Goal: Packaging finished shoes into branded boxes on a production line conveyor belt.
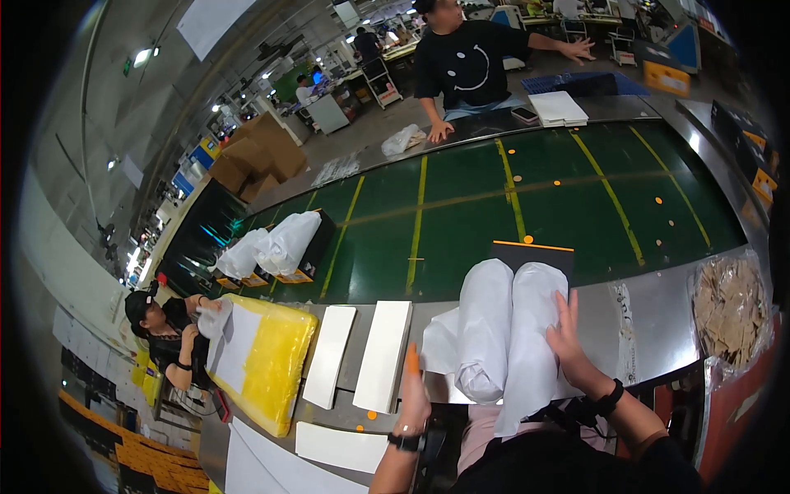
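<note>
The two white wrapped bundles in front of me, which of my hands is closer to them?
Right. The right hand lies flat on the right-hand white wrapped bundle. The left hand is raised beside the left bundle, apart from it.

We see our right hand (568, 342) lying flat, fingers spread, palm down. Our left hand (414, 395) is raised with its index finger up, the other fingers seemingly curled. Both wrists wear dark bands.

- Your left hand (414, 397) has an orange cover on one finger and a black watch at the wrist.
- Your right hand (569, 346) wears a black wristband.
- Your forearms are bare.
</note>
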Motion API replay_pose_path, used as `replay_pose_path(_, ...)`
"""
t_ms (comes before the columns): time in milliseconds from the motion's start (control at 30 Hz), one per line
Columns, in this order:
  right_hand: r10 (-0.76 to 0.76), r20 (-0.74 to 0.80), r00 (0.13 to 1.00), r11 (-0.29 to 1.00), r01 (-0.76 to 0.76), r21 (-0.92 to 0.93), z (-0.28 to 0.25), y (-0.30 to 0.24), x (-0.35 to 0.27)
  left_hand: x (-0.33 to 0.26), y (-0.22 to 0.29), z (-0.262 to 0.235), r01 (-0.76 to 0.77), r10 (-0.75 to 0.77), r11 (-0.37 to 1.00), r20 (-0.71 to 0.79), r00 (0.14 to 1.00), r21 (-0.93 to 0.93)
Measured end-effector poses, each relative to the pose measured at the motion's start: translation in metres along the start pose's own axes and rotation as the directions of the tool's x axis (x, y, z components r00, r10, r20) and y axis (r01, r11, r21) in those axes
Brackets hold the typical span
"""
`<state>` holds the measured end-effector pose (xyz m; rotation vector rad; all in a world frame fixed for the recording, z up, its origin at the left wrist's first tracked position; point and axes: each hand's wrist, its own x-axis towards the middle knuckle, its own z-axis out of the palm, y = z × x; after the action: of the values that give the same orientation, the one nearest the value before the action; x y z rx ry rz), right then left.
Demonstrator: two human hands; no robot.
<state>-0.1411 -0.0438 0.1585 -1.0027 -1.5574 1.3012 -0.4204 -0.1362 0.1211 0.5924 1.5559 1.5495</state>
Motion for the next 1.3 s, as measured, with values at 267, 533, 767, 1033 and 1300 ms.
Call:
replay_pose_path(267,0.217,-0.074,0.973,0.822,-0.141,0.552,-0.043,0.044,-0.037,-0.023,0.019,0.143,-0.458,0.232,0.839,0.568,0.79,0.294)
replay_pose_path(533,0.286,-0.352,0.891,0.904,-0.128,0.409,-0.212,0.067,-0.068,-0.073,-0.011,0.248,0.012,-0.228,0.973,0.952,0.204,0.231)
replay_pose_path(767,0.025,-0.424,0.905,0.926,-0.181,-0.331,-0.163,-0.005,-0.106,0.007,0.062,0.144,-0.433,-0.044,0.765,0.71,0.703,0.476)
replay_pose_path(1033,0.129,0.133,0.983,0.991,-0.123,-0.057,-0.039,0.0,-0.064,0.071,-0.002,0.049,0.1,-0.304,0.885,0.403,0.863,0.455)
replay_pose_path(1300,-0.121,0.376,0.919,0.651,0.359,-0.669,-0.03,-0.009,-0.032,0.005,-0.016,-0.004,-0.379,0.043,0.808,0.596,0.802,0.451)
